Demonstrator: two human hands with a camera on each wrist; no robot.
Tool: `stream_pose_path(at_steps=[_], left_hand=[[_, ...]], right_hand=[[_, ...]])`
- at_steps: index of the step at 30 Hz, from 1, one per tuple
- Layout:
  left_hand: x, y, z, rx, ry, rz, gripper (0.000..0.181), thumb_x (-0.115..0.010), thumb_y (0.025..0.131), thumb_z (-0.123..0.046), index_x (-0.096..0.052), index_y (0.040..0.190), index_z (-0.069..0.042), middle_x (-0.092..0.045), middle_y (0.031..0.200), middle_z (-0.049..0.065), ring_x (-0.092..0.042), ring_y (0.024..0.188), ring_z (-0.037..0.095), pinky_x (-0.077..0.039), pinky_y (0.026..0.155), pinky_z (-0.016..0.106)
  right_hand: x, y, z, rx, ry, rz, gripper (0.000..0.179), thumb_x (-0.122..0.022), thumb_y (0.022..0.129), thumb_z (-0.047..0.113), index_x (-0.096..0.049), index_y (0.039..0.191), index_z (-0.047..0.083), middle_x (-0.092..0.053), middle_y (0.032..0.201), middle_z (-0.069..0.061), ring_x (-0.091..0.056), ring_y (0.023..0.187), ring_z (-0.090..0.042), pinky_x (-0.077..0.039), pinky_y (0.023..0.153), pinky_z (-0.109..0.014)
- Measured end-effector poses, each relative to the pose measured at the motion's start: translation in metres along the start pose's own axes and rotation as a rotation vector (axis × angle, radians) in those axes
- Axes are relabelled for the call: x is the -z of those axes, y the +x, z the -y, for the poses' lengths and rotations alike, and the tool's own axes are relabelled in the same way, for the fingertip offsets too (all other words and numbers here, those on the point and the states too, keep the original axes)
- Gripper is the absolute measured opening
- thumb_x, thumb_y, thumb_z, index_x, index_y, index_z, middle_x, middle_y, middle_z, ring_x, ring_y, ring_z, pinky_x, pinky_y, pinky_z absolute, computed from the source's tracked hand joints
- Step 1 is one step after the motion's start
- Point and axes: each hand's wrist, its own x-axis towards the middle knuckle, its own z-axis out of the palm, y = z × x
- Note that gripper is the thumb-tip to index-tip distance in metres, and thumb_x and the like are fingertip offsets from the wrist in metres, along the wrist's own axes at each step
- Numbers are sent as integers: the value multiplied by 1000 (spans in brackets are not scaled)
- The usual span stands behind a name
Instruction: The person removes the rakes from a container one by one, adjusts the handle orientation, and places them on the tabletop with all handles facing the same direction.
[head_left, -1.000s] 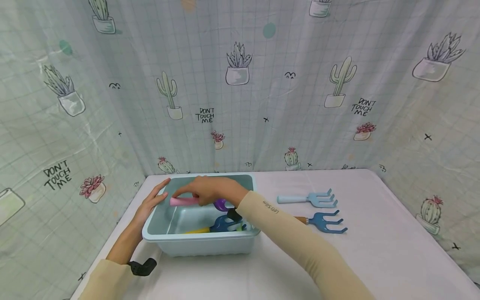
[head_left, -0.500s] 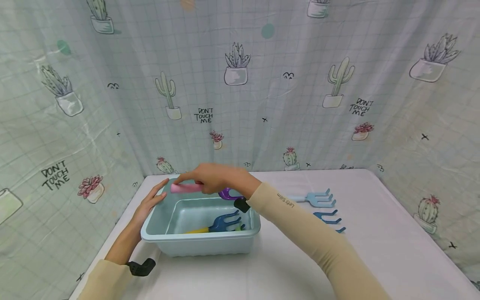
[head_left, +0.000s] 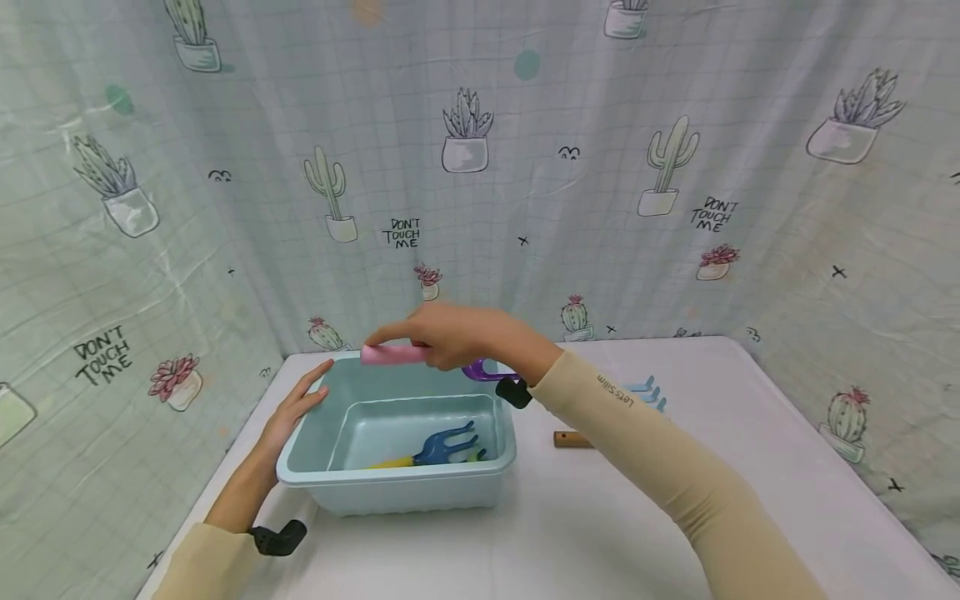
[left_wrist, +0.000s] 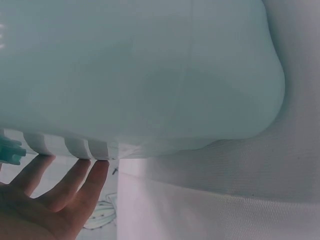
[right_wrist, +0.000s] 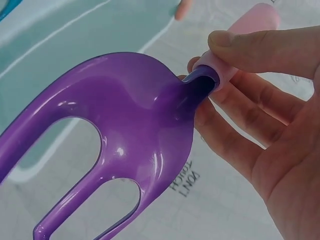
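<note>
My right hand grips the pink handle of a hand fork with purple tines. It holds the fork above the back rim of a light-blue plastic bin. Thumb and fingers wrap the handle near its neck in the right wrist view. At the bin's left rim rests my left hand, its fingers extended; the left wrist view shows fingertips touching the bin's edge. Inside the bin lies a blue fork with a yellow handle, with a small green piece beside it.
Right of the bin, a wooden handle and light-blue tines show past my right sleeve, which hides the rest of those forks. A patterned curtain stands behind the white table.
My right hand has lifted the purple fork up out of the bin and shifted it right. My left hand stays at the rim. The sleeve now covers more of the forks on the table.
</note>
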Motion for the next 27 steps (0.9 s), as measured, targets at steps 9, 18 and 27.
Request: stream_pose_path(at_steps=[9,18,27], left_hand=[[-1,0,0,-36,-8,7,62,-36,113,-40,-9,168,-31,-1,176,7,-12,161,38,-47,93,15],[-1,-2,1,-46,24,1,62,-36,112,-44,-8,167,-35,-1,176,9,-15,159,43,-51,91,18],[-2,-3,0,-52,21,5,62,-36,112,-45,-10,167,-35,-3,176,10,-16,159,42,-51,91,18]], right_hand=[[6,-37,-15,-59,18,-22,73,-60,93,-6,-52,150,40,-65,109,1,-59,94,-17,-51,76,-25],[0,-87,-32,-134,-37,-29,73,-63,93,-4,-53,148,42,-69,111,2,-61,96,-20,-53,71,-26],[-24,-131,-51,-236,-8,-14,73,-75,89,1,-55,147,42,-71,117,-1,-61,102,-22,-56,74,-25]])
